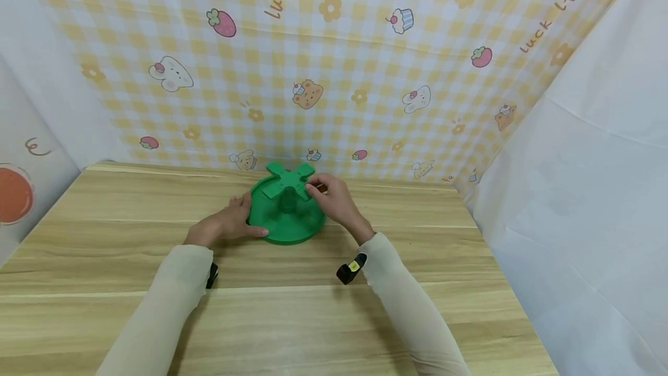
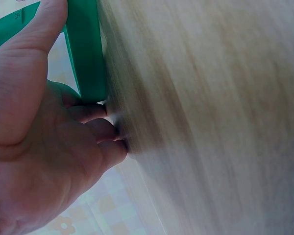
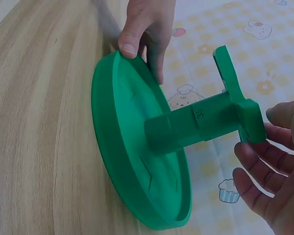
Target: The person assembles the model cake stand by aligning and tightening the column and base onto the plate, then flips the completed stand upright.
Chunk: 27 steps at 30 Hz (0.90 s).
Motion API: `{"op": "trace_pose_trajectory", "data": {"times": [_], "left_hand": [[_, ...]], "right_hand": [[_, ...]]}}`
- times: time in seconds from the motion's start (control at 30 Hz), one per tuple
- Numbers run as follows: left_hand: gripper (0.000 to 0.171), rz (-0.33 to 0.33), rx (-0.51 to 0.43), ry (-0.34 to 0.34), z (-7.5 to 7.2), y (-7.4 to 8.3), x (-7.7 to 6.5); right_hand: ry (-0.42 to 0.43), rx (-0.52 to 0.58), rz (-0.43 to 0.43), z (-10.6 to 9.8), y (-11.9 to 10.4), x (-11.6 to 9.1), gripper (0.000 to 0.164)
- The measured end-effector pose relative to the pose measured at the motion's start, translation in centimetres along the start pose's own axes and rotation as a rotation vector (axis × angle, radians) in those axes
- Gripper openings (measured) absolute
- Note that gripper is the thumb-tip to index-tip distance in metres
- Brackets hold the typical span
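A green plastic stand is on the table. It has a round base (image 1: 292, 232) with a raised rim, an upright post (image 3: 198, 120) marked "35", and a cross-shaped top (image 1: 289, 177) with flat arms. My left hand (image 1: 224, 224) holds the base by its left rim. In the right wrist view the thumb of that hand lies over the rim while its fingers go down the outer side. My right hand (image 1: 336, 199) is at the right side of the cross-shaped top, pinching the end of one arm between thumb and fingers.
The wooden table (image 1: 282, 329) stretches out around the stand. Close behind it hangs a yellow checked cloth (image 1: 344, 126) with cartoon prints. White cloth (image 1: 584, 190) hangs at the right side. A black wrist strap device (image 1: 351, 268) sits at the right sleeve.
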<state>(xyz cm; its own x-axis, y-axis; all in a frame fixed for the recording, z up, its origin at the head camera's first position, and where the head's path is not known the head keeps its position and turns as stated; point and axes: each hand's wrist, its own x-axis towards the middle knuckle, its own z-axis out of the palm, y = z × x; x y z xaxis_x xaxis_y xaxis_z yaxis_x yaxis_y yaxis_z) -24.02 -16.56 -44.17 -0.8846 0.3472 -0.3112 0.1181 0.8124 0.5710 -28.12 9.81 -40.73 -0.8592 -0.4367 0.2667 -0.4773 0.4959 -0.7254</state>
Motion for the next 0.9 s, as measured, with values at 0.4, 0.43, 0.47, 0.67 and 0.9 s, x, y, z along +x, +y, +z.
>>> {"op": "trace_pose_trajectory", "data": {"times": [0.4, 0.43, 0.47, 0.67, 0.9], "left_hand": [[0.116, -0.004, -0.027, -0.001, 0.1, -0.1, 0.0], [0.116, -0.004, -0.027, -0.002, 0.1, -0.2, 0.0], [0.116, -0.005, -0.027, -0.002, 0.1, -0.2, 0.0], [0.116, -0.007, -0.020, -0.003, 0.2, -0.2, 0.2], [0.116, -0.010, -0.017, 0.000, 0.1, -0.1, 0.0]], "right_hand": [[-0.041, -0.008, -0.002, 0.4, -1.2, -0.2, 0.018], [-0.045, -0.009, -0.002, 0.5, -1.3, -0.2, 0.018], [-0.049, -0.009, -0.003, 0.5, -1.3, -0.2, 0.018], [0.052, -0.008, -0.011, 0.5, -1.2, -0.1, 0.019], [0.219, -0.007, 0.031, 0.2, -0.3, 0.6, 0.027]]}}
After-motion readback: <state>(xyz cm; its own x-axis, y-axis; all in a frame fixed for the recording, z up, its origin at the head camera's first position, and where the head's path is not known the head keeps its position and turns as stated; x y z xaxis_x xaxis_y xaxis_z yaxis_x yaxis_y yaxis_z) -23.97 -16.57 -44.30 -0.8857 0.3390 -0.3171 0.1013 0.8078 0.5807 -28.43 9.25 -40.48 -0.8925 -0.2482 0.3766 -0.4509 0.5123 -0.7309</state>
